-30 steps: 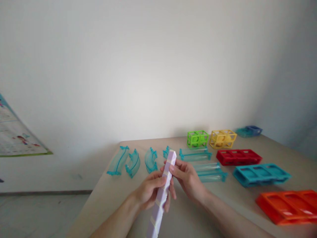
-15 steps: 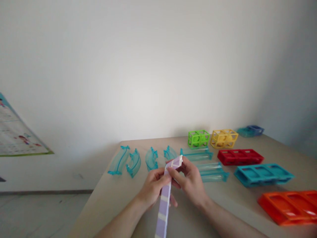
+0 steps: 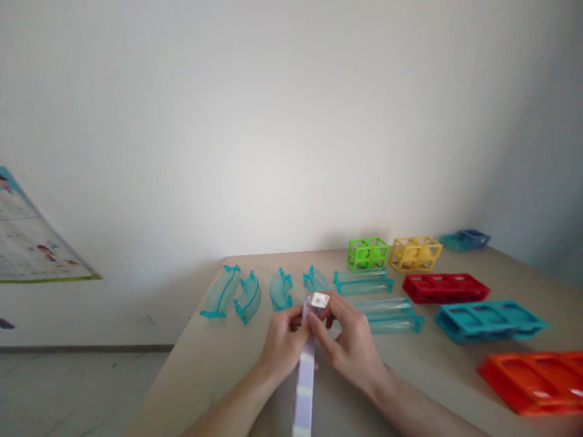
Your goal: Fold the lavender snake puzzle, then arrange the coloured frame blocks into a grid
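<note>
A long pale purple strip of linked square pieces (image 3: pixel 305 382) runs from the bottom edge up to my hands, over the beige table (image 3: pixel 218 358). My left hand (image 3: pixel 285 346) grips the strip from the left, just under its top. My right hand (image 3: pixel 350 343) pinches the strip's topmost piece (image 3: pixel 317 300), which is tipped over so its square face shows. Both hands touch each other around the strip.
Clear teal curved track pieces (image 3: pixel 248 295) lie in a row beyond my hands, with straight teal tracks (image 3: pixel 387 315) to the right. Green (image 3: pixel 368 253) and yellow (image 3: pixel 415 253) open cubes stand at the back. Red (image 3: pixel 446 287), teal (image 3: pixel 489 320) and orange (image 3: pixel 532 379) frames lie right.
The strip has swung from a slant to nearly straight up and down. My right hand has bent its top piece over, and both hands have closed in around it.
</note>
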The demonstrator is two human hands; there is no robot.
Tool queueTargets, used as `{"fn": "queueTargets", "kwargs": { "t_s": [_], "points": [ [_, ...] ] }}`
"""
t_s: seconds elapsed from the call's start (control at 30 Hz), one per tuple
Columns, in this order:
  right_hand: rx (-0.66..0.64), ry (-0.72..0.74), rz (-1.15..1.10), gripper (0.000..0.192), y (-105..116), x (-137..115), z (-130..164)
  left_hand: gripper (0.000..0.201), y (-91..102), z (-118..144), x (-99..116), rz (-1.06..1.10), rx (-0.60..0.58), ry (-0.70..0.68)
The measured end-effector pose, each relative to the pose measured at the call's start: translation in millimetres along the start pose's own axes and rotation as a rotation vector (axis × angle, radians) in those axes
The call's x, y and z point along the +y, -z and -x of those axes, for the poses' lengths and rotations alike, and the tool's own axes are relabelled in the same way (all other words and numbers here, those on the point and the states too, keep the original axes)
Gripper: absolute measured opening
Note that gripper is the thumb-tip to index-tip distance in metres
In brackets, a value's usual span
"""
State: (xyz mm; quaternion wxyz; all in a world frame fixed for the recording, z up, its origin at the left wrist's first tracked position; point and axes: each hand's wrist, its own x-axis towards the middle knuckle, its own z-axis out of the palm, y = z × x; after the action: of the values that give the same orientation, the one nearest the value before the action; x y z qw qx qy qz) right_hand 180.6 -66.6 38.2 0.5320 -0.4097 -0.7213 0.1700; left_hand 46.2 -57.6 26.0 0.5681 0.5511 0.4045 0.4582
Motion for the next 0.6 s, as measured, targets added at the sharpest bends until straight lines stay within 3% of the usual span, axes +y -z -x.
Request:
{"fn": "queueTargets", "kwargs": {
  "t_s": [0.07, 0.17, 0.37, 0.6],
  "points": [
    [-0.001, -0.019, -0.057, 0.02, -0.2, -1.5, 0.3, 0.03, 1.0, -1.2, 1.7, -0.009, 0.04, -0.082],
    [-0.021, -0.198, -0.17, 0.02, -4.8, -0.4, 4.0, 0.025, 3.8, -2.6, 1.3, -0.043, 0.131, -0.182],
    [-0.256, -0.544, -0.504, 0.044, -26.7, 6.8, 15.5, 0.035, 9.7, -1.2, -7.6, -0.123, 0.34, -0.149],
    [-0.346, -0.696, -0.873, 0.036, -29.3, 0.4, 11.5, 0.032, 20.4, -6.1, 0.0, -0.128, 0.301, -0.244]
  ]
}}
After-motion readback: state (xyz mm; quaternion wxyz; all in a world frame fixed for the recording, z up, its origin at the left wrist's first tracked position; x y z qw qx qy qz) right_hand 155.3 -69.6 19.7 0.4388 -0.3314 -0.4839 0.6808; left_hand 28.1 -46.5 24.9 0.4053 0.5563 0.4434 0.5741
